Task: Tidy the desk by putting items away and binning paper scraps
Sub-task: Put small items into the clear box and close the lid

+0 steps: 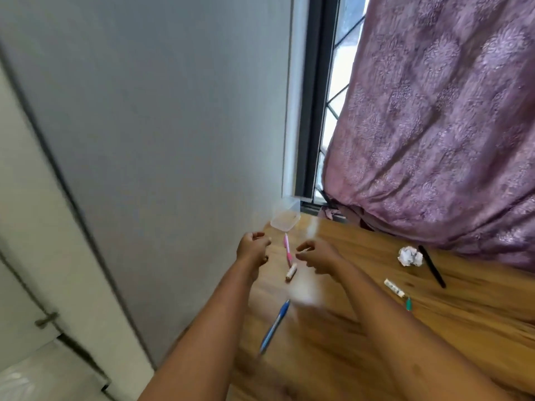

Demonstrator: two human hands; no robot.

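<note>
Wooden desk [362, 328] runs along a grey wall [159, 125] below a window half covered by a purple patterned curtain [448, 125]; a small white tube [394, 287] carries dark print too blurred to read. Both hands hover with fingers loosely curled and holding nothing, the left hand [253, 247] and right hand [317, 254] on either side of a pink pen [287, 250]. A blue pen [275, 325] lies nearer the person, while a crumpled paper ball [410, 256] sits beside a black pen [432, 266], well right of the hands.
</note>
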